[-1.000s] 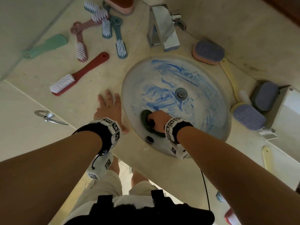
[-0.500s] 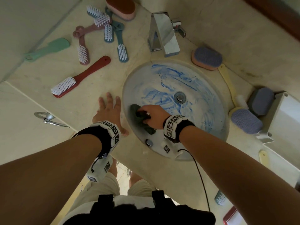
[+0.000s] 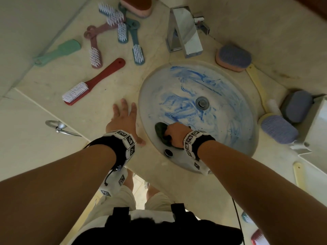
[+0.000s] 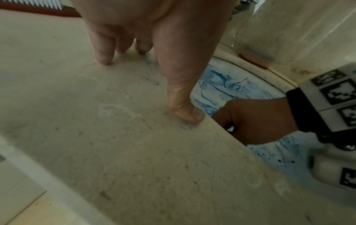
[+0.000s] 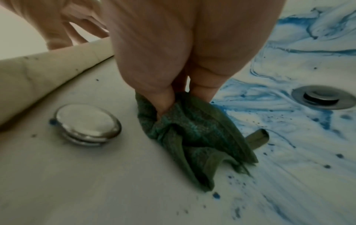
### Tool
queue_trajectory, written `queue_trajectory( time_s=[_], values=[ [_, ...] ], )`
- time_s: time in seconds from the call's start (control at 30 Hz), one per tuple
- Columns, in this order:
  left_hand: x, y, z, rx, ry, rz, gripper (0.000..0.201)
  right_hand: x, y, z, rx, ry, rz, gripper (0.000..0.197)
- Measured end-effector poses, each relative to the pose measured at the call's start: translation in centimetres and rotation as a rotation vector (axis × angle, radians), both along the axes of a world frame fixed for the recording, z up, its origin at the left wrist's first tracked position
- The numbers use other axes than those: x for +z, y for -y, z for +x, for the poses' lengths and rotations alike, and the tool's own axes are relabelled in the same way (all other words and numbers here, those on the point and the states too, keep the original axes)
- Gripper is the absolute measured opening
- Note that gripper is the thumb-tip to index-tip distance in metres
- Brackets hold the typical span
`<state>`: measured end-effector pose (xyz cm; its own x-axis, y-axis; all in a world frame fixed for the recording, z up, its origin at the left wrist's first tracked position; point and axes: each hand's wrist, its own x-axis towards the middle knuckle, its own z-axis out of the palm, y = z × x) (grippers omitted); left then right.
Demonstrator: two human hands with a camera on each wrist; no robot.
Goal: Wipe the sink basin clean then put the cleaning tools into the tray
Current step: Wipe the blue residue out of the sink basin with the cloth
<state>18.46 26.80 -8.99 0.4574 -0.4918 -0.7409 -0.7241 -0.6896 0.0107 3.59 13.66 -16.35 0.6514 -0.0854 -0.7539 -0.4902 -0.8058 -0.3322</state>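
The round sink basin is streaked with blue smears around its drain. My right hand grips a bunched dark green cloth against the near-left wall of the basin, just beyond the chrome overflow cap. My left hand lies flat on the countertop beside the basin's left rim, fingers spread, thumb at the rim. A white tray stands at the right edge.
Several long-handled brushes lie on the counter at the back left. Block scrubbers and a yellow-handled brush sit right of the basin. The chrome tap stands behind it. A towel ring hangs below the counter's left edge.
My right hand with the cloth swept left along the near basin wall and has come back toward the overflow cap. The left hand has stayed planted on the counter.
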Motion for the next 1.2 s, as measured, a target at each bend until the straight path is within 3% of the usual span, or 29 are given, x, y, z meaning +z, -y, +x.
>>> queue_trajectory(
  time_s=[0.23, 0.4, 0.5, 0.6, 0.77, 0.97, 1.2],
  values=[
    [-0.3, -0.4, 0.2, -0.009, 0.005, -0.039, 0.138, 1.8, 1.4, -1.0, -0.093, -0.052, 0.096, 0.042],
    [-0.5, -0.4, 0.1, 0.027, -0.027, -0.061, 0.137, 3.1, 2.6, 3.9, -0.324, 0.270, 0.068, 0.048],
    [-0.4, -0.3, 0.1, 0.027, -0.026, -0.053, 0.138, 2.7, 1.9, 7.3, -0.347, 0.352, 0.056, 0.048],
    [-0.4, -0.3, 0.1, 0.030, -0.021, -0.056, 0.139, 2.0, 0.9, 8.5, -0.300, 0.279, 0.024, 0.045],
    [-0.6, -0.4, 0.2, 0.029, -0.024, -0.071, 0.139, 1.4, 0.3, 5.5, -0.189, 0.175, -0.001, 0.033],
    [-0.7, -0.5, 0.3, 0.024, -0.007, -0.071, 0.139, 1.0, 0.3, 0.9, -0.026, 0.035, 0.022, 0.045],
    [-0.5, -0.8, 0.4, -0.056, 0.086, -0.050, 0.137, 1.5, 0.1, -0.8, -0.136, 0.038, 0.059, 0.048]
  ],
)
